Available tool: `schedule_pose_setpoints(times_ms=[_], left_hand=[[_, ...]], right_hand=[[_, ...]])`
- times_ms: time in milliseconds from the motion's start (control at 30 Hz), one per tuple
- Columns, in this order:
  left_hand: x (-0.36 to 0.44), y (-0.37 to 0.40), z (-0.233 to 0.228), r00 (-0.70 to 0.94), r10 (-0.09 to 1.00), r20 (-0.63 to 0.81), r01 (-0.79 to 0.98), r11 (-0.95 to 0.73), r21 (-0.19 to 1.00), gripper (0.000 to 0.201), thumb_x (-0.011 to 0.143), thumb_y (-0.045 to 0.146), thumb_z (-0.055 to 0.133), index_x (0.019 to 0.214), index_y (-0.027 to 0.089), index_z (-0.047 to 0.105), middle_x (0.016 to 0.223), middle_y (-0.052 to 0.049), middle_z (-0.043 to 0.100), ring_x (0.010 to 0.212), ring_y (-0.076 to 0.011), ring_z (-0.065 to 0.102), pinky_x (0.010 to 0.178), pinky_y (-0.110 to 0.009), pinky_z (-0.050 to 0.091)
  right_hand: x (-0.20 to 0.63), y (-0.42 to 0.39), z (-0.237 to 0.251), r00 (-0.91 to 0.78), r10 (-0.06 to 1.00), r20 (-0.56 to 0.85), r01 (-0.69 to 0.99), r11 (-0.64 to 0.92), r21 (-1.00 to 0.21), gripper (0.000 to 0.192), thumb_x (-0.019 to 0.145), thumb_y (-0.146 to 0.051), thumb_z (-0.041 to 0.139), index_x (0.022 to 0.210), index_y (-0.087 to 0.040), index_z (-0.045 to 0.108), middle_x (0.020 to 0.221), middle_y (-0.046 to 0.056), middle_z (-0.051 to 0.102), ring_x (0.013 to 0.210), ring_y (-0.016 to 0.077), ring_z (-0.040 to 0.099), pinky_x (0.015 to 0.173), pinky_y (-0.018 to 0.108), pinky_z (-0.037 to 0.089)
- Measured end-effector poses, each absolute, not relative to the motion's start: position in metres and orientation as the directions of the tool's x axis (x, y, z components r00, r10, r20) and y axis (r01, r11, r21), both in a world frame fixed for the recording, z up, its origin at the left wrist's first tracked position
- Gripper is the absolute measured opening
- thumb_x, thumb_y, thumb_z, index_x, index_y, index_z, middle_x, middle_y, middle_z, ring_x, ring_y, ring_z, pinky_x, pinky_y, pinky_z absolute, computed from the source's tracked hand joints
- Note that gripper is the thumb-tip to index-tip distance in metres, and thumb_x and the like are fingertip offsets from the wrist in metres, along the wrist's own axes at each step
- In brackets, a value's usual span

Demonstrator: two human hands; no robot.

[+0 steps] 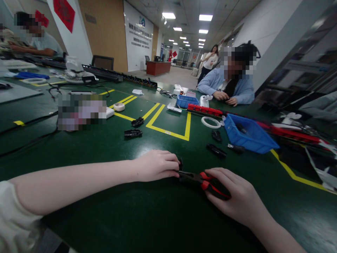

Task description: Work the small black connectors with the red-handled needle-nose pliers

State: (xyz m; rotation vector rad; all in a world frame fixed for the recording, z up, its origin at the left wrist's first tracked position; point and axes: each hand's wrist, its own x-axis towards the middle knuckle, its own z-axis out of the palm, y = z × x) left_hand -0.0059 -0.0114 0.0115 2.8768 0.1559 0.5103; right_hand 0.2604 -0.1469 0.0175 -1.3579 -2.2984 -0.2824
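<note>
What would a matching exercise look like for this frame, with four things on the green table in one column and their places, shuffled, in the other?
Things:
1. pliers
2. nearer blue bin
3. white ring
4. small black part

Places:
A. lying flat just left of the nearer blue bin
B. at the fingertips of the left hand
C. on the table's right side, beside a yellow tape line
D. red and black handles under the right hand

Pairs: 1-D, 2-C, 3-A, 4-B
</note>
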Motion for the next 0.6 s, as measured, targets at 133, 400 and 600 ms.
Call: schedule_pose_setpoints(times_ms=[133,400,600], left_hand=[[-0.0057,-0.0115,0.0117,0.933,0.143,0.33,0.068,-0.971,0.228,0.019,0.102,0.031,0.05,0.105,0.018,0.063,0.121,-0.009,0.066,0.107,-0.0224,0.065,0.084,-0.031,0.054],[-0.0054,-0.0122,0.0111,0.925,0.151,0.349,0.061,-0.965,0.255,0.016,0.099,0.032,0.056,0.104,0.018,0.062,0.117,-0.009,0.067,0.107,-0.0225,0.064,0.087,-0.033,0.054],[-0.0062,-0.0121,0.0107,0.928,0.155,0.34,0.058,-0.958,0.279,0.014,0.099,0.029,0.056,0.105,0.017,0.059,0.12,-0.008,0.065,0.106,-0.0218,0.065,0.083,-0.03,0.054]], right_hand=[[0.2599,-0.1464,0.0178,-0.399,0.784,0.476,0.868,0.491,-0.081,0.032,0.081,-0.024,0.064,0.114,-0.02,0.062,0.103,0.009,0.073,0.087,0.0223,0.072,0.074,0.034,0.061],[0.2637,-0.1465,0.0159,-0.416,0.771,0.482,0.877,0.48,-0.012,0.037,0.081,-0.025,0.065,0.117,-0.019,0.061,0.107,0.011,0.071,0.09,0.0242,0.07,0.076,0.037,0.061],[0.2623,-0.1469,0.0161,-0.435,0.75,0.498,0.87,0.493,0.017,0.036,0.083,-0.027,0.065,0.117,-0.017,0.06,0.107,0.012,0.07,0.09,0.0239,0.07,0.076,0.036,0.061]])
